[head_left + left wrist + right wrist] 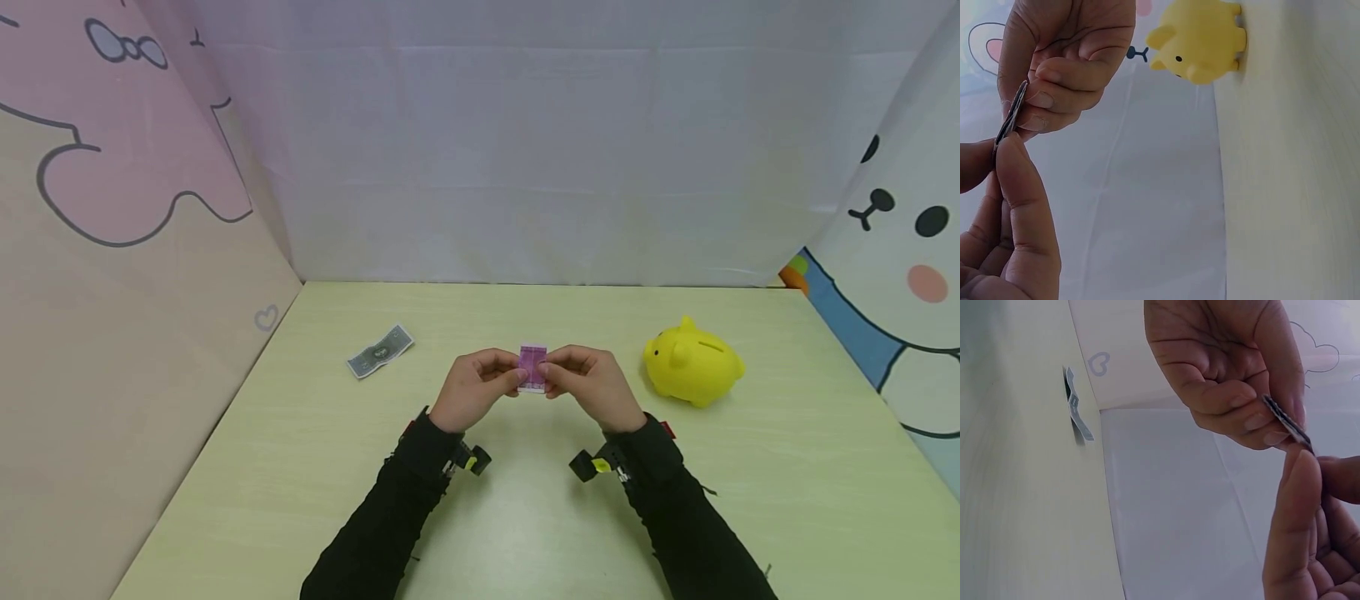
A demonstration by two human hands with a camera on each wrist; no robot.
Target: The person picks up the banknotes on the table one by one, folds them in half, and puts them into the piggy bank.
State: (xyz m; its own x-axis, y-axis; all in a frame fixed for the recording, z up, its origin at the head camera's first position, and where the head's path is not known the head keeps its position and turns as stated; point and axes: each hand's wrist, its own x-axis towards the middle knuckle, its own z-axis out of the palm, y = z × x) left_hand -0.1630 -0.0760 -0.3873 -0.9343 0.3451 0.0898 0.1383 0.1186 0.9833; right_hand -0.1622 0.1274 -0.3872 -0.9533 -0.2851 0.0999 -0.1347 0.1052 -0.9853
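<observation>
A small pink folded banknote [532, 369] is held up above the middle of the table. My left hand [478, 385] pinches its left edge between thumb and fingers. On the opposite edge, my right hand [590, 383] pinches it in the same way. Seen edge-on in the left wrist view, the folded note [1012, 116] shows several thin layers pressed together. The right wrist view also shows the layered edge of the note [1286, 420] between the fingertips of both hands.
A grey-green banknote [380, 352], creased and slightly raised, lies on the table [525, 533] to the left. At the right stands a yellow piggy bank [693, 364] with a slot on its back. Printed curtains [480, 167] enclose the table's back and sides.
</observation>
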